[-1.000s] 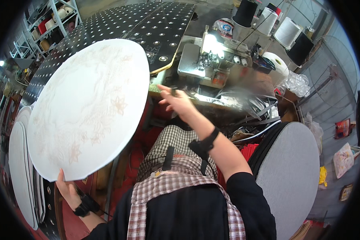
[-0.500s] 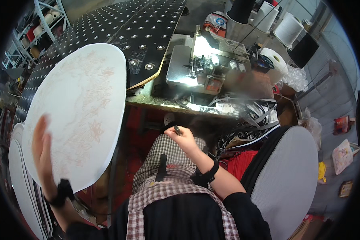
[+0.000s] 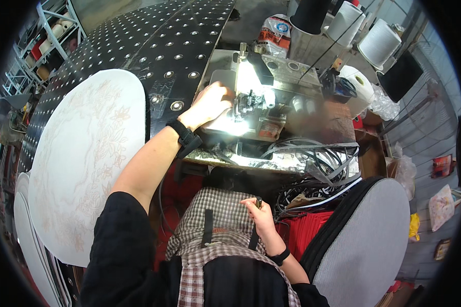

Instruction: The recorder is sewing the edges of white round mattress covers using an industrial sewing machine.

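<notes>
My left hand (image 3: 215, 105) lies on the flat plate (image 3: 223, 77) of a lit overlock sewing machine (image 3: 269, 97), just left of its needle area. Its fingers are curled and pressed together; what is under them, if anything, is hidden. Above my lap, my right hand (image 3: 261, 217) is closed around a small dark tool (image 3: 259, 202), of which only a short end shows. Left of my left arm leans an oval white mat (image 3: 87, 158) with a faint brown flower pattern, propped against the table edge.
A black table (image 3: 133, 51) with metal studs fills the far left. More oval mats (image 3: 28, 230) stand at the lower left, and grey-faced oval mats (image 3: 366, 240) at the right. Loose black and grey binding strips (image 3: 317, 158) hang off the machine table. Thread cones (image 3: 380, 43) stand behind.
My left hand has left the white mat and moved right onto the machine plate. My right hand has shifted down and right, still gripping the dark tool. The view has shifted slightly.
</notes>
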`<state>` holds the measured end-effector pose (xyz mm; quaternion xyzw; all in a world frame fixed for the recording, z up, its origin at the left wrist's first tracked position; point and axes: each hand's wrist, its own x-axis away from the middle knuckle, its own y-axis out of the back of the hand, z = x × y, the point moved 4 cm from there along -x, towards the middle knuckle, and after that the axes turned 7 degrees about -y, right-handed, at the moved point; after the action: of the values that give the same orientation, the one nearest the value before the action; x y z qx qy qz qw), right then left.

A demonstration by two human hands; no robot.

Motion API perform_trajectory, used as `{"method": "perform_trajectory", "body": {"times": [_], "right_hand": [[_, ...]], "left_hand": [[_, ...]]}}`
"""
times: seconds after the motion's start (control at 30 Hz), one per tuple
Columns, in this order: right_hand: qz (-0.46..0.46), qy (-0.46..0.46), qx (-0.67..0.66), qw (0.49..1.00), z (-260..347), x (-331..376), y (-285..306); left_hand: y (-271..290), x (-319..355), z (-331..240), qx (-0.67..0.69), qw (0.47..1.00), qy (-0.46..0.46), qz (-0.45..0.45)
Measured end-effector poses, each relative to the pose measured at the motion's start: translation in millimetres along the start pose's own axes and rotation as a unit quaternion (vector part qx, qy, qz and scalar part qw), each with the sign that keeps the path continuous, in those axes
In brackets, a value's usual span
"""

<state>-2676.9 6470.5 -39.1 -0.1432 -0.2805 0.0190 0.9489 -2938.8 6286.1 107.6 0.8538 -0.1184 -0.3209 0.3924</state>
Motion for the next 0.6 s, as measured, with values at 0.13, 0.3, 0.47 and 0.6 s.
{"method": "perform_trajectory", "body": {"times": [0.13, 0.3, 0.47, 0.6], "right_hand": [[0.014, -0.02, 0.011, 1.0, -10.5, -13.2, -4.6], [0.017, -0.034, 0.003, 0.999, -10.5, -21.3, -8.0], [0.002, -0.035, -0.021, 0.999, -9.2, -17.1, -2.8], [-0.004, -0.047, -0.014, 0.999, -11.6, -15.6, -1.1]], "left_hand": [[-10.0, -12.6, 13.1, -0.019, 0.998, -0.046, 0.037], [8.7, -15.8, 20.8, -0.178, 0.984, -0.01, 0.018], [34.3, -12.5, 48.0, 0.129, 0.974, 0.155, -0.104], [35.2, -15.5, 50.9, 0.608, 0.686, 0.337, -0.212]]}}
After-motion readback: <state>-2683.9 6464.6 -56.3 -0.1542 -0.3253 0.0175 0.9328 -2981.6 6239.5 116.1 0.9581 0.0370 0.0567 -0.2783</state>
